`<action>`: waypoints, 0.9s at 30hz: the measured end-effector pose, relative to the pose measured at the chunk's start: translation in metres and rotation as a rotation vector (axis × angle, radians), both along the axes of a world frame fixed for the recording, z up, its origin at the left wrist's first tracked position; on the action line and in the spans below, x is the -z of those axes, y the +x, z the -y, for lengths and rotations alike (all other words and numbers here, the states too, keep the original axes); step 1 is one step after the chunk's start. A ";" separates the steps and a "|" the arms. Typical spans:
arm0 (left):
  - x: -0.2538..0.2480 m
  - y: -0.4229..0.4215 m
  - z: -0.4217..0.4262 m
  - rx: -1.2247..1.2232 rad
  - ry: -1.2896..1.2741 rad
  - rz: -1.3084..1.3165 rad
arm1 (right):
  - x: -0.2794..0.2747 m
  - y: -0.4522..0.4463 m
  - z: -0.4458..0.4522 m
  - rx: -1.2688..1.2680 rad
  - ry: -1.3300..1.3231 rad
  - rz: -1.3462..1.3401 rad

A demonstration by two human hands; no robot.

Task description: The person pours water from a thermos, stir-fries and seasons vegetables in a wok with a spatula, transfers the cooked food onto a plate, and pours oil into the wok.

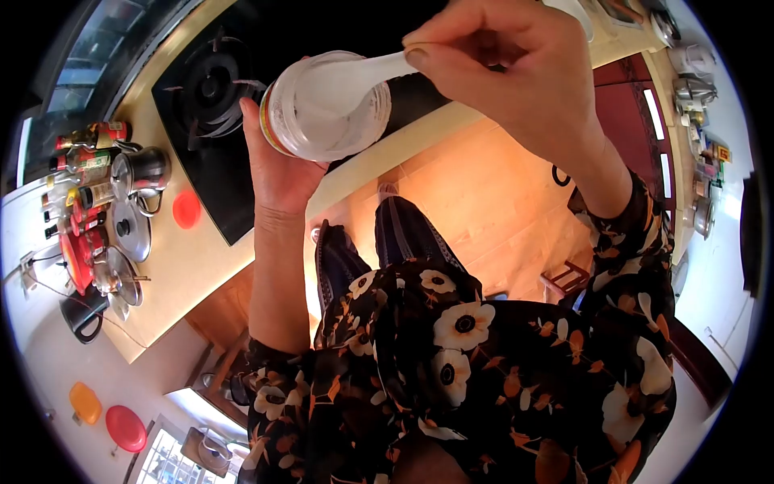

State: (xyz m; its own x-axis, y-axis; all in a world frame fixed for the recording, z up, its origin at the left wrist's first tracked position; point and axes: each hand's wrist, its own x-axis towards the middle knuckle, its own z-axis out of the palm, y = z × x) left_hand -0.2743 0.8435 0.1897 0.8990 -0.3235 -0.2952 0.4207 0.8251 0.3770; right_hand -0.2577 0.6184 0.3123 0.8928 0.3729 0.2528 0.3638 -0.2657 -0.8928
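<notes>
Indoors, in a kitchen seen from above through a round, wide lens, a person in a dark flowered top (459,363) and dark striped trousers (411,234) stands at a black stove (214,161), the landmark for what follows. Over the stove's near edge is a clear jar (330,139), tipped so that its wide mouth faces the viewer, with a coloured band on its left side. The person's left hand (278,165) is curved around the jar from the left, holding it up, the thumb upright along its wall. From the right, the right hand (524,73) pinches the handle of a white spoon (375,74) between thumb and forefinger, its other fingers curled in. The spoon slants down into the jar's mouth; what the jar contains is hard to tell. At the stove's left is a burner (212,90) with a metal pan support. Just left of the stove, a flat red disc (187,210) lies on the tan counter (181,262). Farther left of it stand a shiny metal pot (145,171), pot lids (131,230) and a crowd of bottles (85,161). On the stove's near side, beyond the counter edge, is an orange-lit tiled floor (492,210).
</notes>
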 end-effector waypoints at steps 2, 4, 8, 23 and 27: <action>0.008 0.005 0.000 -0.008 -0.051 -0.037 | -0.002 -0.001 0.004 0.053 0.012 0.055; 0.002 0.012 0.010 0.037 -0.002 0.083 | -0.005 0.000 0.010 0.108 0.037 -0.089; 0.006 0.021 0.021 0.056 -0.136 0.130 | 0.002 0.004 0.015 0.209 0.179 -0.125; 0.026 0.014 0.015 -0.020 -0.170 0.020 | -0.005 0.115 0.061 0.408 -0.351 1.039; 0.032 0.007 -0.006 -0.046 -0.169 -0.002 | 0.002 0.135 0.067 0.385 -0.570 1.260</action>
State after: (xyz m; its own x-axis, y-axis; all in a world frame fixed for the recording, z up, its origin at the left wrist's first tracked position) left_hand -0.2668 0.8492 0.1581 0.9136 -0.3273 -0.2413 0.3815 0.8952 0.2303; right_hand -0.1231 0.5517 0.3102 0.2570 0.4819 0.8377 0.6423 -0.7328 0.2245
